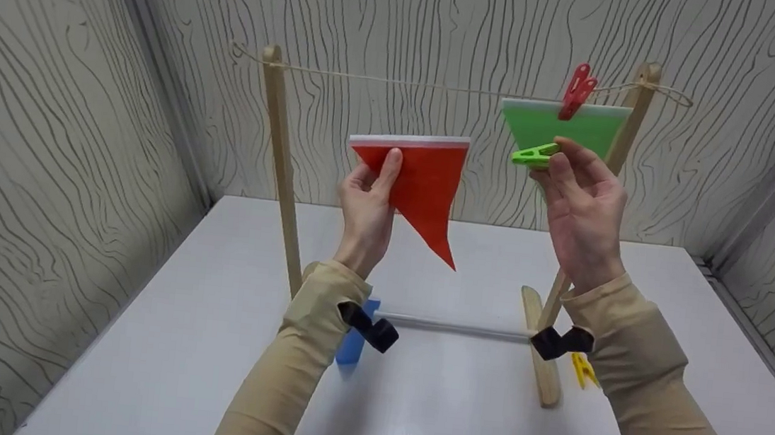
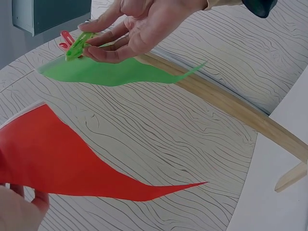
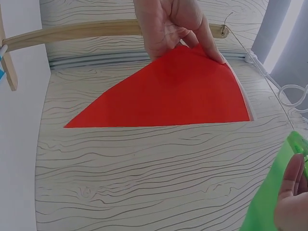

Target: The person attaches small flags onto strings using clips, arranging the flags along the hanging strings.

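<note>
The red pennant [image 1: 430, 179] is in the left hand [image 1: 369, 205], whose grip pinches it below the upper left corner, with the thumb in front. From this thumb most of the pennant spreads toward 3 and 5 o'clock; its long axis goes from the white edge [image 1: 413, 140] to the tip, at about 5 o'clock. The white edge is almost level. The string [image 1: 400, 81] passes at 12 o'clock from it, nearly parallel and apart; the depth between them I cannot tell. The right hand [image 1: 584, 201] pinches a green clothespin [image 1: 534, 156], its nose toward 9 o'clock, near the edge's right corner but not touching. In the head view, the right hand is nearer to the string. At 2 o'clock from the red pennant, a red clothespin [image 1: 576, 93] holds the green pennant [image 1: 542, 126].
</note>
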A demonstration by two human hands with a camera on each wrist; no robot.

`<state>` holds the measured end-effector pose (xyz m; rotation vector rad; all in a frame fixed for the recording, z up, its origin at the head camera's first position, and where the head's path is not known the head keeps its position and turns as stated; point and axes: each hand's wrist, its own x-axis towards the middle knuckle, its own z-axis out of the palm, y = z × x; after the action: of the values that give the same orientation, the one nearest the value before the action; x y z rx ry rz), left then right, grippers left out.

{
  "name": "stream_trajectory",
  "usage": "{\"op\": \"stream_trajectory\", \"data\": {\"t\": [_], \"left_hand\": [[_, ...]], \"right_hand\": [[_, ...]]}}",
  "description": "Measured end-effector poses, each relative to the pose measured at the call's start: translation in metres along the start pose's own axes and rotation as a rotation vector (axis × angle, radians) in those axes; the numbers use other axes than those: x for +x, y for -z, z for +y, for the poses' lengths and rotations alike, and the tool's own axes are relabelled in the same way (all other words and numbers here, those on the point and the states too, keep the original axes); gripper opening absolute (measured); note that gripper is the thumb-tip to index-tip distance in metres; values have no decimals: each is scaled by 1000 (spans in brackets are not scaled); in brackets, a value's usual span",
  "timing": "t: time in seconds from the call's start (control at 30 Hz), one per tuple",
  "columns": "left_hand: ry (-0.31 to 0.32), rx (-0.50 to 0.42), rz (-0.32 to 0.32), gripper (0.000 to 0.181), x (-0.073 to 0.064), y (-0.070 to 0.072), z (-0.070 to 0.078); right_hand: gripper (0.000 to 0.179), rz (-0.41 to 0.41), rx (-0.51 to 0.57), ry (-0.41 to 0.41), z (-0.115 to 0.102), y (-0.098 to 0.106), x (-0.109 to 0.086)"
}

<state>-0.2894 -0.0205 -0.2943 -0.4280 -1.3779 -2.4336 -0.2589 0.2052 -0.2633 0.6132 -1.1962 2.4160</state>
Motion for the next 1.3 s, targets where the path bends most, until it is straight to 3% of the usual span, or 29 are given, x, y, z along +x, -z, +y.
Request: {"op": "stream_trajectory", "data": {"t": [0.3,0.53,0.8,0.97,1.3], "left_hand": [[-12,46,-18,28,9,-5,4],[-45,77,-34,26,13,-7,7],[-43,65,-42,27,17,-11,11],[-40,89,-47,28,21,-13,11],[-38,76,-60,27,25,-21,16]], "right_hand": [[18,-29,-90,88,-2,-13,18],[16,-43,-260,190,-1,-28,27],[14,-7,-265,254,4,-37,34],[14,9,-357,325,5,-45,36],[12,-57,-468,422,5,-61,48]]}}
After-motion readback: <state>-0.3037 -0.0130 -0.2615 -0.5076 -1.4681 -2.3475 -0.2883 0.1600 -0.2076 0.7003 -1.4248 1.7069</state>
